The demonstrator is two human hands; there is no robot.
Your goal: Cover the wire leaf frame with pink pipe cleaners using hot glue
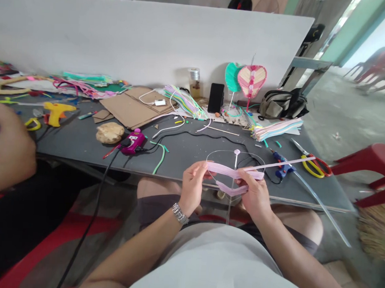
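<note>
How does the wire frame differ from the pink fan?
The wire frame is mostly open, with lilac strips across it; the pink fan is filled in. The frame is between the left hand and right hand; the fan stands at the back of the table. Both have a stem.

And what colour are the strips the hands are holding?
The strips are pale pinkish lilac, best seen in the head view.

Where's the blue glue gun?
Head view, right: the blue glue gun lies on the grey table between the right hand and red-and-yellow-handled scissors.
</note>
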